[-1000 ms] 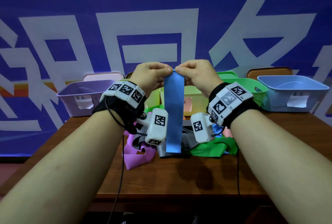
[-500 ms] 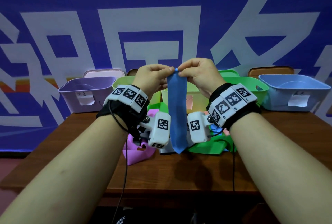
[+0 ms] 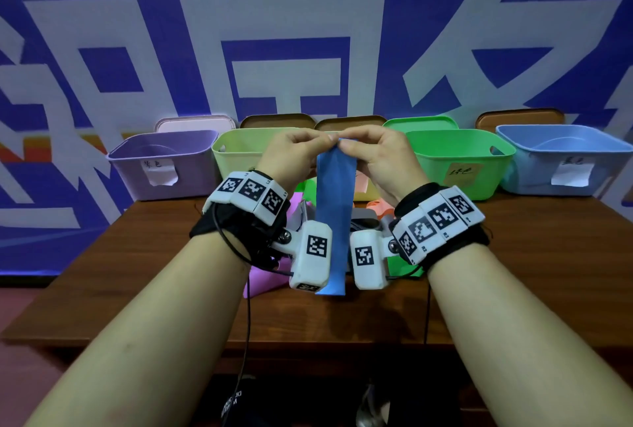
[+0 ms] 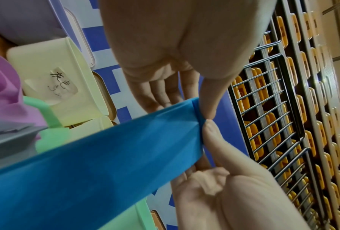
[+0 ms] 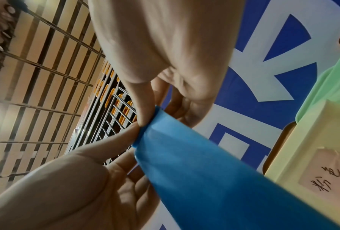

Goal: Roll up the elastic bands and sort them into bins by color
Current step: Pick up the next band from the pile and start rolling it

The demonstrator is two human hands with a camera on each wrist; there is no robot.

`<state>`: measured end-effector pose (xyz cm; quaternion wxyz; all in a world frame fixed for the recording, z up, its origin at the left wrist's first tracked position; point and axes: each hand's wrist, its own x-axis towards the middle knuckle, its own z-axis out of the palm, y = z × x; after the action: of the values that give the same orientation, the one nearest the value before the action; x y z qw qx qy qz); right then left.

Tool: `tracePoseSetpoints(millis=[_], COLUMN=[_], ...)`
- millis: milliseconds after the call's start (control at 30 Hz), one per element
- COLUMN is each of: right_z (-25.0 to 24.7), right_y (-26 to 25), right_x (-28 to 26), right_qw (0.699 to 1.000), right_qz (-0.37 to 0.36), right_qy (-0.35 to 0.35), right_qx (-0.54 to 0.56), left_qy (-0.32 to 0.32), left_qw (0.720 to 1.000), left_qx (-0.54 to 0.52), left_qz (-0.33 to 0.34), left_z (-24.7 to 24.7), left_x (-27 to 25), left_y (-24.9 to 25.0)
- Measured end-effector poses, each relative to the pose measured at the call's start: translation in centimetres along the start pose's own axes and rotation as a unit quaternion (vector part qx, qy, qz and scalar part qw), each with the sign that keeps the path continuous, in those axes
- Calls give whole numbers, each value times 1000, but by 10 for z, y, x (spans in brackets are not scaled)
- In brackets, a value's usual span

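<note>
Held up in the air above the brown wooden table (image 3: 513, 255): a flat, thin blue elastic band (image 3: 334, 217), hanging straight down between both wrists, lower end free over the heap of pink, grey and green bands (image 3: 263, 281). Pinched at the top edge by both hands, left hand (image 3: 294, 156) and right hand (image 3: 380, 159) side by side, thumb tips (image 4: 209, 107) nearly touching, top edge already curled into a small tight first turn. Remaining fingers loosely curled behind the band, clear of it.

Probably very light, limp and stretchy, with a slightly tacky rubbery face; no stiffness to keep a roll shut. Best gripped at the rolled edge, near both corners, kept taut so the roll stays even. Likely to spring open if released. Matching pale blue plastic bin (image 3: 561, 159) at far right of the row.
</note>
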<state>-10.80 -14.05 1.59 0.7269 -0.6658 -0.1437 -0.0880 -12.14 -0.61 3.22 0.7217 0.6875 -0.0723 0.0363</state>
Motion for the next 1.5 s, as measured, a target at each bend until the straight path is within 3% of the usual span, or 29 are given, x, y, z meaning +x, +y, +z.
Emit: tracePoseSetpoints(millis=[233,533,933,1267,1500], right_z=[-3,-6,-6,-5,-3], right_y=[3,3,-9,-11,-8], right_x=[-6,-7,-3,5,0], right_qw=[999,999,1000,998,999], right_qz=[42,-3,5,0,31], right_qy=[2,37,-14,-6,-20], right_qx=[6,-30,-25,-65,-23], left_qy=[26,42,37,33,49], left_qw=[1000,999,999,999,998], left_qx=[-8,-25,-9,-9,20], left_qz=[9,0,-4,8,27], left_z=[-2,2,0,1,-1], left_x=[-1,-8,-6,-6,-7], left_y=[-12,-18,-5,4,4])
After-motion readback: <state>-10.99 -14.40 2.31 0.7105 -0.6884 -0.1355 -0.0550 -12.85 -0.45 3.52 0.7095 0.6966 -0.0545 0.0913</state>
